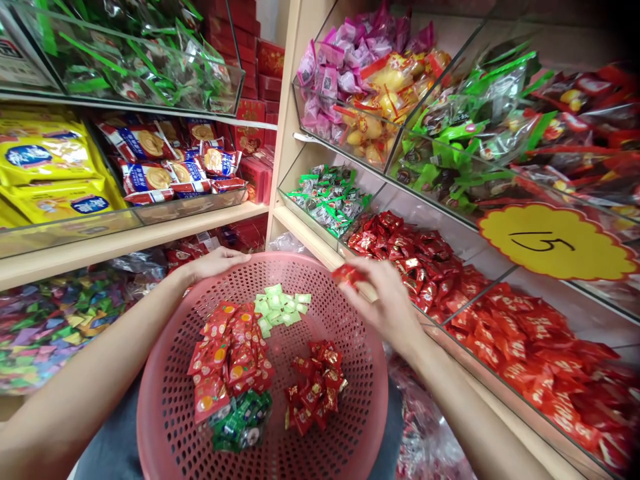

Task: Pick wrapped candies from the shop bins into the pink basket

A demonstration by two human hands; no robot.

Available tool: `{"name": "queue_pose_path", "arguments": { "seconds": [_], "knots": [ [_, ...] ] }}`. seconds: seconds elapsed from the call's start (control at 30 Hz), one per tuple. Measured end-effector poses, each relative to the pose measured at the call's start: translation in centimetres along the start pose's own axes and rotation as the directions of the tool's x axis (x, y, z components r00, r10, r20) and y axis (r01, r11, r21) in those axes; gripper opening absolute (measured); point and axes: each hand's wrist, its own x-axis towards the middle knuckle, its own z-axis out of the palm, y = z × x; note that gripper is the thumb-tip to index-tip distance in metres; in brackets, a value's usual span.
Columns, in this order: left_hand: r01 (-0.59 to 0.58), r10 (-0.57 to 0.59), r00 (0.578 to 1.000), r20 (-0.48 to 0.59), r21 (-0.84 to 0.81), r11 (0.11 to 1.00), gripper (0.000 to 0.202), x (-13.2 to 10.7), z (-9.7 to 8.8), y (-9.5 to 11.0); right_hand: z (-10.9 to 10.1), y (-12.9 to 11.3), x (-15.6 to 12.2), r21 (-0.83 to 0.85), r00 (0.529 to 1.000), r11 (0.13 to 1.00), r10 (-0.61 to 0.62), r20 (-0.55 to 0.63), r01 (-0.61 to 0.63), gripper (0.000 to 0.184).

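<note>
A round pink perforated basket sits in front of me. My left hand grips its far left rim. My right hand hovers over the basket's right rim, fingers pinched on a few small red wrapped candies. Inside the basket lie a heap of red-orange packets, pale green candies, dark red candies and some dark green candies. Just right of my right hand is an open bin of the same red candies.
Clear acrylic bins on wooden shelves surround me: green-wrapped candies, pink and yellow sweets, red packets on the right, yellow bags and biscuit packs on the left. A yellow price tag hangs at right.
</note>
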Motion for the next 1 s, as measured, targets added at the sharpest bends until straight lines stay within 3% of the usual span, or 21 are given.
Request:
{"name": "queue_pose_path", "arguments": {
  "seconds": [0.07, 0.13, 0.23, 0.3, 0.43, 0.7, 1.0],
  "knots": [
    [0.005, -0.005, 1.000, -0.006, 0.020, 1.000, 0.052, 0.0, 0.0, 0.1, 1.5, -0.6, -1.8, 0.138, 0.960, 0.990, -0.057, 0.276, 0.019, 0.036],
    [-0.001, 0.001, 1.000, 0.001, 0.020, 1.000, 0.053, -0.1, 0.0, 0.1, 3.2, -0.3, -3.7, 0.204, 0.862, 0.978, -0.073, 0.501, -0.036, 0.035],
    [-0.014, 0.015, 1.000, 0.019, -0.012, 1.000, 0.053, 0.0, -0.1, -0.2, 5.2, 0.4, -5.8, 0.194, 0.736, 0.973, -0.043, 0.676, -0.122, 0.030],
    [-0.021, 0.022, 0.999, 0.029, -0.032, 0.999, 0.052, 0.0, -0.1, -0.4, 6.1, 0.6, -6.7, 0.186, 0.709, 0.974, -0.040, 0.704, -0.130, 0.028],
    [-0.017, 0.019, 0.999, 0.030, -0.052, 0.998, 0.051, 0.1, -0.1, -0.6, 7.2, 0.3, -7.1, 0.183, 0.723, 0.979, -0.060, 0.688, -0.094, 0.029],
    [-0.025, 0.028, 0.999, 0.041, -0.073, 0.997, 0.052, 0.1, -0.2, -0.6, 7.2, 0.0, -7.3, 0.144, 0.678, 0.984, -0.035, 0.735, -0.106, 0.025],
    [-0.039, 0.040, 0.999, 0.032, -0.026, 0.999, 0.052, 0.2, -0.2, -0.6, 7.4, 0.3, -7.2, 0.183, 0.695, 0.979, -0.067, 0.715, -0.094, 0.017]
  ]
}}
